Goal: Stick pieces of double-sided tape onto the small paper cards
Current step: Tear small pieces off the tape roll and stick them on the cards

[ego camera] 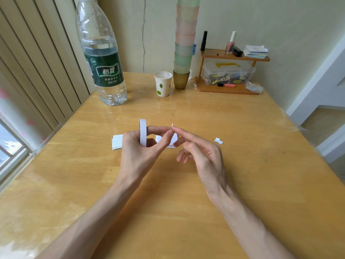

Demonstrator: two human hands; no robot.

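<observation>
Your left grip (136, 156) holding the tape roll (143, 131), pinching a tape piece (172, 125), your right grip (203, 156) spread, forefinger touching it

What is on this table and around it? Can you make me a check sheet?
Surface: wooden table, glossy.
Job's things: tape roll on the left hand; tiny tape piece where both hands meet; paper cards lying beneath the hands; white scraps to the right.
Clutter: water bottle, paper cup, stacked cups, wooden shelf with plastic box and nail polish.
Hands: left hand holds the tape roll; right hand touches the tape piece with its index finger, other fingers loosely curled.
Cables: nothing seen.
Surroundings: cracked wall behind, window at left.
</observation>
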